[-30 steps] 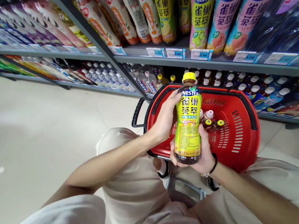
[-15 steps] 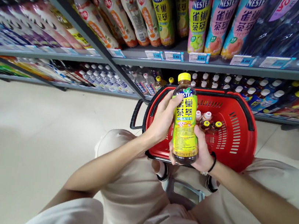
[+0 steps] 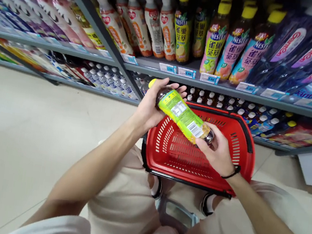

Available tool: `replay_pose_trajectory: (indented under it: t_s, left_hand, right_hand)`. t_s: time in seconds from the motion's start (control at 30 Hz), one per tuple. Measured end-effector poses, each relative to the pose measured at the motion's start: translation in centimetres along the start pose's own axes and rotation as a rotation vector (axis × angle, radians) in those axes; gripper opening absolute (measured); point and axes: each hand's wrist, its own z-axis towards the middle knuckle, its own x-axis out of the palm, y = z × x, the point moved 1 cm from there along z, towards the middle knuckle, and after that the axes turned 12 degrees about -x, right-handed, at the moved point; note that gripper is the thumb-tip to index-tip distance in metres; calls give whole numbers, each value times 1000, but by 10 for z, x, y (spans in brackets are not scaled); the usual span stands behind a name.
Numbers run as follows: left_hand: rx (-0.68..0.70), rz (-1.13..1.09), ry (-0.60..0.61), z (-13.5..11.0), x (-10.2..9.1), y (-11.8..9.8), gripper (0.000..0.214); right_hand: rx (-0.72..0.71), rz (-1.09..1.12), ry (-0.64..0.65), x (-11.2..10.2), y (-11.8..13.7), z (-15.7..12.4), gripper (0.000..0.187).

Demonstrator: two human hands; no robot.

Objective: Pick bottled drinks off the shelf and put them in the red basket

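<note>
A bottle of Nestea tea (image 3: 183,115) is tilted above the red shopping basket, its yellow cap to the upper left and its base to the lower right. Its green back label with a barcode faces me. My left hand (image 3: 153,107) cradles the neck end, thumb on the near side and fingertips showing past the far side. At the other end, my right hand (image 3: 217,147) grips the base between thumb and fingers. Below both hands stands the red shopping basket (image 3: 191,176). The bottle and my hands cover part of its inside.
Ahead, a shelf (image 3: 151,64) holds upright drinks, among them Nestea bottles (image 3: 212,43), orange-labelled bottles (image 3: 145,26) and large blue bottles (image 3: 293,51). Small white-capped bottles (image 3: 211,97) fill the lower level. A grey stool (image 3: 176,212) shows between my legs.
The bottle has gone from nearly upright to tilted left, and turned from its yellow front label to its back. My left hand has shifted left to the neck. The view has swung slightly.
</note>
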Motion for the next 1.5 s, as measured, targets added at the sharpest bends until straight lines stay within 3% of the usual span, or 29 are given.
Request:
replay_pose_trajectory:
  t_s: [0.1, 0.23, 0.3, 0.6, 0.77, 0.93, 1.37, 1.5]
  left_hand:
    - [-26, -60, -10, -2, -2, -3, 19]
    - [-83, -120, -23, -1, -6, -3, 13]
    - [-83, -147, -26, 1, -7, -1, 11]
    - [-74, -220, 22, 10, -11, 9, 12]
    - [-99, -272, 106, 26, -17, 21, 9]
    - [-40, -250, 141, 26, -13, 17, 11]
    - [16, -230, 74, 20, -15, 10, 12]
    - [5, -218, 109, 21, -14, 13, 11]
  right_hand:
    - [-177, -299, -4, -8, -1, -1, 68]
    - [-660, -775, 57, -21, 9, 5, 70]
    - [-837, -913, 88, -27, 13, 9, 70]
    - [-901, -947, 61, -28, 4, 11, 65]
    - [-810, -906, 51, -25, 2, 10, 64]
    - [-560, -750, -30, -24, 2, 10, 60]
    - [218, 89, -169, -3, -7, 14, 44]
    - [415, 323, -162, -2, -5, 14, 55]
